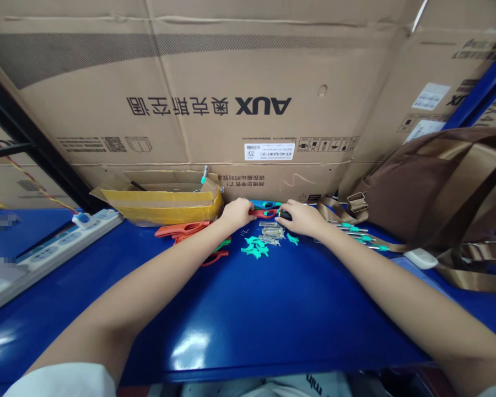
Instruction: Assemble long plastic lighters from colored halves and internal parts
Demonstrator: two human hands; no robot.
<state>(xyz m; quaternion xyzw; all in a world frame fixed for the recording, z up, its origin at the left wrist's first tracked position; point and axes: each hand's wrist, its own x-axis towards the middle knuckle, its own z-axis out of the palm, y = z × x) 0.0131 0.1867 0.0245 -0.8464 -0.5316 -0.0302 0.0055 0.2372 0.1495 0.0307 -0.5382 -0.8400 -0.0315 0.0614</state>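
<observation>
My left hand (238, 213) reaches to the far side of the table, its fingers closed on the left end of a red plastic handle-shaped part (266, 213). Just behind that lies a blue plastic part (265, 204). My right hand (301, 218) is closed around a small black piece with a touch of yellow (285, 215), at the red part's right end; its kind I cannot make out. Nearer to me are a pile of teal plastic pieces (255, 247), a single teal piece (292, 239) and a heap of thin metal parts (271, 234).
Orange-red plastic parts (184, 229) lie left, before a yellow-taped cardboard box (165, 207). Metal rods with teal ends (357, 231) lie right, near a brown bag (430, 193) with straps. A white power strip (53, 251) runs along the left. Large cardboard (215, 60) stands behind.
</observation>
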